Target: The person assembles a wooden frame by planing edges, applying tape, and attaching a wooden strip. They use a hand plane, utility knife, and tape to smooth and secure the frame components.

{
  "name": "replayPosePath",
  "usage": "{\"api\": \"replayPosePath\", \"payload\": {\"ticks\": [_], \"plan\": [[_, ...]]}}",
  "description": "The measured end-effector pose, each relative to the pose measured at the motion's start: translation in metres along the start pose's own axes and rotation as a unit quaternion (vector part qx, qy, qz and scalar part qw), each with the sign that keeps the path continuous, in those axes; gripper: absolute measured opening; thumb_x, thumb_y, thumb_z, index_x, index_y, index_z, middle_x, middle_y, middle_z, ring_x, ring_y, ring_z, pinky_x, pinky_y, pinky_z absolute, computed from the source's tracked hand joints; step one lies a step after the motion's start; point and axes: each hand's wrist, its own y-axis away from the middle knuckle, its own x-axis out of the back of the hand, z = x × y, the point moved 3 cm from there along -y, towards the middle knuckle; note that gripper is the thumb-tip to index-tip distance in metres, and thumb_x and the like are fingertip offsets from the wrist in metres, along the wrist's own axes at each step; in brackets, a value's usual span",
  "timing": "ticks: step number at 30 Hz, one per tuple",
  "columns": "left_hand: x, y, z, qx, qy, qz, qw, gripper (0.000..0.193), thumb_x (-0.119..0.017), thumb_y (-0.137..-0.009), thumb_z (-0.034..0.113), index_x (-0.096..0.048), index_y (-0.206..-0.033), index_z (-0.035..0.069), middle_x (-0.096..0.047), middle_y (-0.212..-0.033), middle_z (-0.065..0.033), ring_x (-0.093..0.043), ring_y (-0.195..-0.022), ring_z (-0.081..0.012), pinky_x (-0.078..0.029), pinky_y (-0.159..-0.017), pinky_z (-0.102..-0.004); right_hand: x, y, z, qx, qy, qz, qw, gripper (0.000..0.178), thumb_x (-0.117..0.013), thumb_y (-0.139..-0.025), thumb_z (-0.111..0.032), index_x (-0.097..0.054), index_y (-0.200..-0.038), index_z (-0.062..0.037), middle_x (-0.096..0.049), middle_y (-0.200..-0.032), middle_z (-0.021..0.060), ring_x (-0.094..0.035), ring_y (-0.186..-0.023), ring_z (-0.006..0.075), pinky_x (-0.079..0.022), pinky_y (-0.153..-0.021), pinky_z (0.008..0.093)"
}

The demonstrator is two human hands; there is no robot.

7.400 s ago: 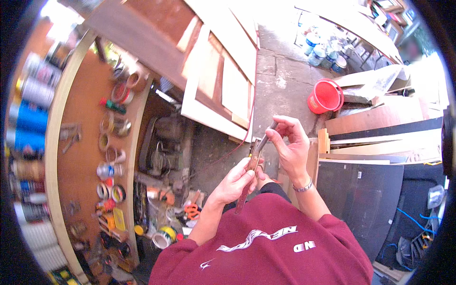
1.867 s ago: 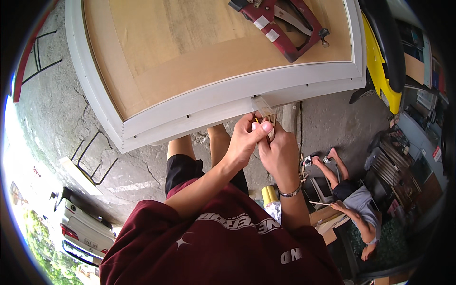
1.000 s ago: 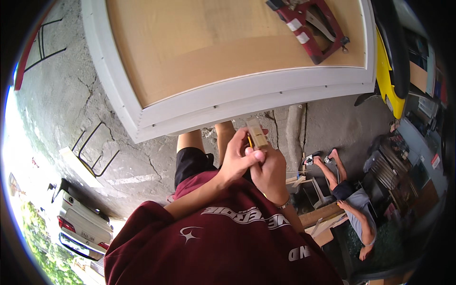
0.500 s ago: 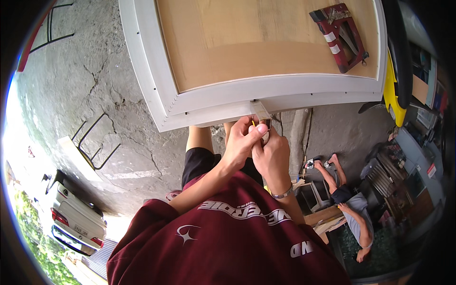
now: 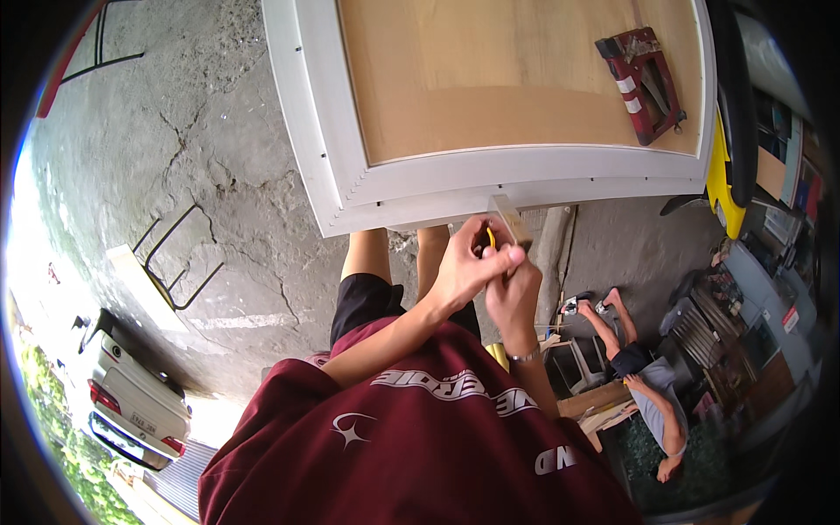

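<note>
Close together in front of the panel's near edge are my two hands. My right hand (image 5: 514, 302) is closed around a narrow, pale, box-shaped piece (image 5: 511, 220) that sticks out beyond the fingers. My left hand (image 5: 468, 269) is closed beside it, thumb tip reaching over to the right hand. A thin yellow piece (image 5: 491, 237) shows at the left fingers; its kind is too small to make out. Beyond them lies a wooden panel (image 5: 472, 61) in a white frame (image 5: 420, 184). A worn red staple gun (image 5: 643, 87) rests on the panel's right part.
Cracked concrete floor (image 5: 236, 245) spreads below and left. A board with bent black metal legs (image 5: 144, 284) lies there, with a white car (image 5: 136, 402) behind. At right are another person (image 5: 652, 385), a yellow-and-black object (image 5: 724, 175) and stacked clutter (image 5: 717, 324).
My hands and the box-shaped piece have shifted slightly right. The piece has turned in my fingers, and more of the yellow piece shows. The panel appears shifted right in view.
</note>
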Motion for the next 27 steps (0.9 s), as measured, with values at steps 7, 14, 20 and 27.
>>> {"api": "replayPosePath", "payload": {"ticks": [7,14,20,27], "plan": [[0.080,0.057,0.008,0.007,0.064,-0.012,0.998,0.089,-0.078,-0.084,0.055,-0.045,-0.144,-0.003,-0.058,-0.138,-0.0191,-0.057,-0.128,-0.0273,-0.045,-0.110,-0.0420,-0.057,0.032,-0.052,0.024,0.024,-0.098,0.995,0.024,-0.065,-0.097,-0.026,-0.067,-0.101,-0.0029,-0.068,-0.075,0.0206,-0.068,-0.067,0.0419,-0.050,-0.057,0.0469],[0.112,0.052,0.024,-0.002,0.125,0.031,0.992,0.063,-0.076,-0.092,0.040,-0.055,-0.134,-0.002,-0.063,-0.107,-0.0049,-0.058,-0.098,-0.0125,-0.049,-0.089,-0.0299,-0.097,0.024,-0.074,-0.031,0.059,-0.101,0.993,0.032,-0.064,-0.096,-0.030,-0.066,-0.110,-0.0012,-0.069,-0.076,0.0249,-0.069,-0.071,0.0446,-0.053,-0.061,0.0508],[0.127,0.049,0.010,0.052,0.098,0.004,0.994,0.072,-0.075,-0.091,0.050,-0.054,-0.135,-0.003,-0.065,-0.124,-0.0103,-0.061,-0.109,-0.0166,-0.050,-0.098,-0.0331,-0.094,0.021,-0.087,-0.074,0.099,-0.111,0.986,0.033,-0.063,-0.096,-0.030,-0.068,-0.107,0.0008,-0.069,-0.079,0.0270,-0.068,-0.075,0.0474,-0.053,-0.063,0.0525],[0.126,0.047,0.016,0.058,0.106,-0.005,0.993,0.074,-0.073,-0.092,0.052,-0.054,-0.135,-0.005,-0.065,-0.132,-0.0141,-0.062,-0.112,-0.0182,-0.049,-0.100,-0.0347,-0.100,0.019,-0.083,-0.077,0.095,-0.096,0.988,0.036,-0.066,-0.096,-0.034,-0.069,-0.101,0.0019,-0.069,-0.078,0.0272,-0.069,-0.075,0.0469,-0.052,-0.061,0.0504]]}}
